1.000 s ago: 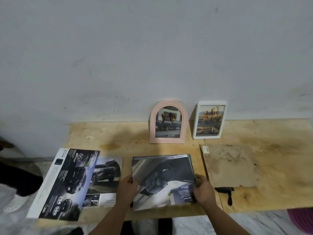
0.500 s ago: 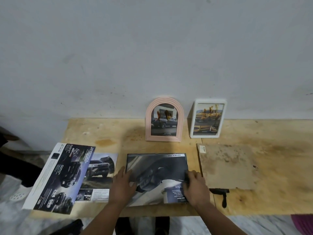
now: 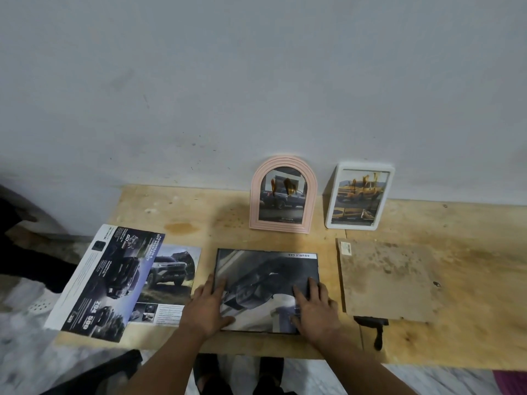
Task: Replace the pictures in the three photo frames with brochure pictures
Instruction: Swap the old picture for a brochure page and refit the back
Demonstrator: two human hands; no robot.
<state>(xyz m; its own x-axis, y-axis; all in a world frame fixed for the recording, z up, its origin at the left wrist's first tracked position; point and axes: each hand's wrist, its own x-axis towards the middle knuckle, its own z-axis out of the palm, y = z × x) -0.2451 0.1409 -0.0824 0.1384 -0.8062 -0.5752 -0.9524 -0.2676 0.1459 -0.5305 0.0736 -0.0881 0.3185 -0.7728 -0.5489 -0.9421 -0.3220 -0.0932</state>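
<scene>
A dark car brochure picture [image 3: 265, 277] lies flat inside a black rectangular frame at the front middle of the wooden table [image 3: 470, 280]. My left hand [image 3: 206, 306] presses its left edge with flat fingers. My right hand [image 3: 313, 306] presses the lower right corner, fingers spread. The frame's brown backing board [image 3: 387, 280] with its black stand lies just to the right. A pink arched frame [image 3: 283, 195] and a white frame [image 3: 359, 196] lean upright against the wall, each holding a truck picture.
An open car brochure [image 3: 114, 280] lies at the table's left end, overhanging the edge. A grey wall [image 3: 256, 81] rises behind the table. A dark shape sits at the far left, and marbled floor shows below the front edge.
Both hands slid from gripping the picture's side edges to lying flat on top of it. The picture settled flat on the table.
</scene>
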